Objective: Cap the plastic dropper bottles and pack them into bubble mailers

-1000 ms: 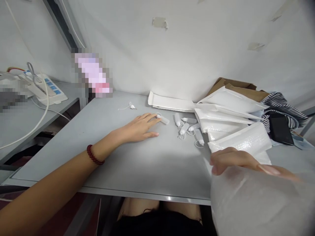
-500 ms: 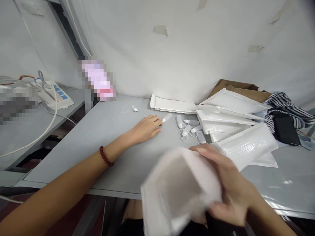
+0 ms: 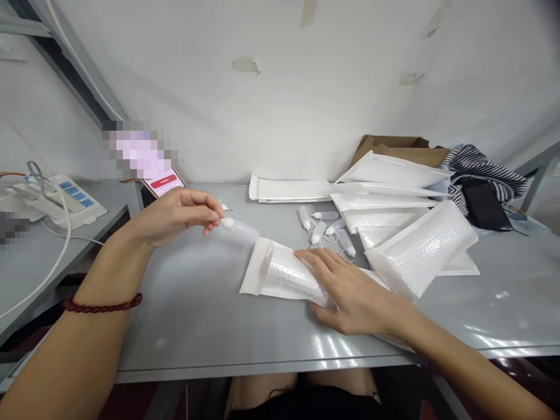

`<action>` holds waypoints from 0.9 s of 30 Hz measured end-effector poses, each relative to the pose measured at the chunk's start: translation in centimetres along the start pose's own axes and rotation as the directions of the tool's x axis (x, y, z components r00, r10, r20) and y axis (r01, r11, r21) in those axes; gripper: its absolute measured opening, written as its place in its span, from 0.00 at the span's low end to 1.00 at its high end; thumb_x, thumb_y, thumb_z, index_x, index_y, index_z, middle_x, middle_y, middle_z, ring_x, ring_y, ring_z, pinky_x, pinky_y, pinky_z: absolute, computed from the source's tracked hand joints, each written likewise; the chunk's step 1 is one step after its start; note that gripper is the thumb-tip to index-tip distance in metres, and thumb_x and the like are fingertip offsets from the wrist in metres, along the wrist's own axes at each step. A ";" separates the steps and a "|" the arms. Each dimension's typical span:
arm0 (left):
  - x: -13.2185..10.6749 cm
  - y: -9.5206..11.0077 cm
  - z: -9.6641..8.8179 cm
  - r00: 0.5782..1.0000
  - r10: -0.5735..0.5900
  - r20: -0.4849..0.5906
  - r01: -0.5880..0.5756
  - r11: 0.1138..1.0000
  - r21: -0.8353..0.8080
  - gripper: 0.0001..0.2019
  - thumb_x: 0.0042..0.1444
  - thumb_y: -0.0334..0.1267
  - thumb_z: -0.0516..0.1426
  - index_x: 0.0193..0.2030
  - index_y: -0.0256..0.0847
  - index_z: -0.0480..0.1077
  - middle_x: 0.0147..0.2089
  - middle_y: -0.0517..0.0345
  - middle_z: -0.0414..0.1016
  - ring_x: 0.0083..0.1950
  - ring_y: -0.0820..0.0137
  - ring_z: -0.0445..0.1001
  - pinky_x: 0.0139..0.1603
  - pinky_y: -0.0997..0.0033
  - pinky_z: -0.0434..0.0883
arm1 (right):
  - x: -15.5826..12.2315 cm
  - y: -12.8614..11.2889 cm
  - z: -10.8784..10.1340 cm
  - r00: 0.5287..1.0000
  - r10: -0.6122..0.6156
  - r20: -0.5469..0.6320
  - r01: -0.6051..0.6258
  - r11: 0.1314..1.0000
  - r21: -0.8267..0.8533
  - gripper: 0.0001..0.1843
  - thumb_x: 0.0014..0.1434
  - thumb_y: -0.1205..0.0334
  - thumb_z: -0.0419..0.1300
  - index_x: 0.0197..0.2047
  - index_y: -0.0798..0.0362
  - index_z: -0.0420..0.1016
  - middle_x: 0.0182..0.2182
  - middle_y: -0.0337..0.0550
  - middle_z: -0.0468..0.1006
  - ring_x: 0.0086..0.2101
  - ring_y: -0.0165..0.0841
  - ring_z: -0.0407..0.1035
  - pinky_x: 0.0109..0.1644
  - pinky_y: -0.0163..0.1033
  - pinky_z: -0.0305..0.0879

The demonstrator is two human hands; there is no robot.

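Note:
My left hand point(image 3: 186, 216) pinches a small clear squeeze bottle point(image 3: 242, 229) by its white tip end, above the grey table point(image 3: 188, 326). The bottle points right, toward the mouth of a white bubble mailer point(image 3: 293, 271) lying on the table. Over that mailer my right hand point(image 3: 345, 289) is curved, fingers on top and thumb at its near edge. Partly hidden behind my left fingers is a small white needle-tip cap point(image 3: 224, 207). Several similar squeeze bottles point(image 3: 318, 232) lie in a loose group beyond the mailer.
More white bubble mailers point(image 3: 422, 248) are piled at the right, before a brown cardboard box point(image 3: 394, 146), striped cloth point(image 3: 481, 166) and a black pouch point(image 3: 485, 204). A flat white carton point(image 3: 293, 191) lies by the wall. A phone point(image 3: 164, 182) leans at the left.
My left hand has lifted a squeeze bottle off the table and moved left. My right hand has lowered the mailer from near my lap onto the table.

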State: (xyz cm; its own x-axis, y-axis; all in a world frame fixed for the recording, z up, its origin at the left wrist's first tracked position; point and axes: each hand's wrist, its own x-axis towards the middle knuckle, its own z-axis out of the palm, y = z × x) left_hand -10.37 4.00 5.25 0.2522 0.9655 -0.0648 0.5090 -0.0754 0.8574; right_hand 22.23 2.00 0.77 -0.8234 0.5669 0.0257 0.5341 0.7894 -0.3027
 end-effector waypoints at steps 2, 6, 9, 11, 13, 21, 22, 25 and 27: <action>0.1 0.1 0.3 0.993 -0.033 0.114 0.035 0.999 -0.011 0.06 0.52 0.37 0.57 0.30 0.38 0.73 0.26 0.60 0.72 0.27 0.76 0.68 0.30 0.76 0.68 | 0.0 0.1 0.0 1.000 0.012 -0.004 -0.012 1.000 0.003 0.39 0.51 0.61 0.57 0.64 0.60 0.48 0.53 0.58 0.63 0.50 0.47 0.60 0.53 0.53 0.62; 1.0 0.2 3.7 0.946 -0.062 0.318 0.086 0.994 -0.062 0.06 0.51 0.38 0.60 0.31 0.39 0.76 0.29 0.58 0.76 0.29 0.73 0.72 0.34 0.74 0.70 | 0.2 0.2 0.0 0.999 0.034 0.008 -0.034 0.999 0.036 0.41 0.50 0.62 0.57 0.64 0.60 0.48 0.52 0.57 0.64 0.49 0.46 0.60 0.52 0.53 0.62; 1.5 0.6 6.5 0.859 0.014 0.512 0.058 0.990 -0.126 0.09 0.56 0.40 0.56 0.38 0.41 0.77 0.36 0.57 0.78 0.38 0.69 0.74 0.42 0.71 0.71 | 0.3 0.1 0.0 0.998 0.051 0.024 -0.053 0.995 0.079 0.41 0.48 0.63 0.58 0.64 0.59 0.48 0.50 0.55 0.65 0.47 0.45 0.61 0.49 0.52 0.64; 1.4 0.9 7.4 0.781 0.052 0.622 0.006 0.996 -0.091 0.12 0.59 0.41 0.53 0.40 0.41 0.77 0.38 0.58 0.77 0.41 0.68 0.73 0.44 0.71 0.70 | 0.4 0.1 0.0 0.998 0.052 0.025 -0.054 0.994 0.100 0.42 0.47 0.63 0.58 0.64 0.58 0.48 0.48 0.54 0.65 0.46 0.44 0.61 0.48 0.51 0.64; 1.2 1.1 7.2 0.799 0.050 0.599 -0.022 0.998 -0.054 0.12 0.60 0.42 0.53 0.41 0.43 0.76 0.40 0.58 0.77 0.44 0.67 0.73 0.46 0.71 0.70 | 0.4 0.2 0.1 0.999 0.044 0.007 -0.045 0.993 0.107 0.42 0.47 0.63 0.58 0.64 0.58 0.49 0.48 0.54 0.65 0.46 0.44 0.61 0.49 0.51 0.64; 1.8 0.7 6.4 0.945 -0.243 0.220 0.226 0.969 0.098 0.14 0.53 0.48 0.57 0.39 0.41 0.75 0.33 0.59 0.76 0.30 0.72 0.71 0.33 0.74 0.70 | 0.1 0.4 0.2 0.995 0.032 -0.093 -0.024 0.995 0.094 0.40 0.53 0.58 0.58 0.65 0.61 0.48 0.57 0.62 0.60 0.52 0.48 0.60 0.52 0.53 0.63; 1.9 0.7 6.9 0.920 -0.235 0.313 0.220 0.972 0.081 0.13 0.53 0.46 0.56 0.36 0.40 0.75 0.32 0.60 0.75 0.30 0.72 0.70 0.33 0.75 0.69 | 0.1 0.3 0.2 0.993 0.007 -0.116 0.002 0.997 0.076 0.38 0.56 0.56 0.58 0.65 0.61 0.49 0.60 0.64 0.56 0.55 0.50 0.57 0.54 0.54 0.61; 2.2 0.5 8.1 0.904 -0.221 0.367 0.224 0.974 0.036 0.10 0.50 0.43 0.57 0.29 0.38 0.73 0.26 0.62 0.72 0.28 0.72 0.69 0.29 0.76 0.67 | 0.3 0.0 0.4 0.975 -0.165 -0.152 0.165 0.986 -0.010 0.27 0.63 0.51 0.53 0.60 0.56 0.60 0.63 0.61 0.53 0.62 0.50 0.49 0.58 0.56 0.55; 2.2 0.2 8.2 0.919 -0.243 0.311 0.244 0.969 0.037 0.10 0.49 0.43 0.58 0.26 0.38 0.71 0.22 0.63 0.70 0.25 0.73 0.67 0.26 0.77 0.66 | 0.3 -0.3 0.6 0.961 -0.263 -0.085 0.262 0.965 -0.017 0.21 0.65 0.53 0.51 0.57 0.53 0.66 0.62 0.56 0.59 0.61 0.47 0.52 0.58 0.55 0.55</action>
State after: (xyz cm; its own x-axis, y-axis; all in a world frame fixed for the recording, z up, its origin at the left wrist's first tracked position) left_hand -2.91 4.06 1.10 0.3638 0.8278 -0.4271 0.5856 0.1533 0.7959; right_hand 21.68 1.82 0.32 -0.9154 0.3573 0.1851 0.3024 0.9143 -0.2695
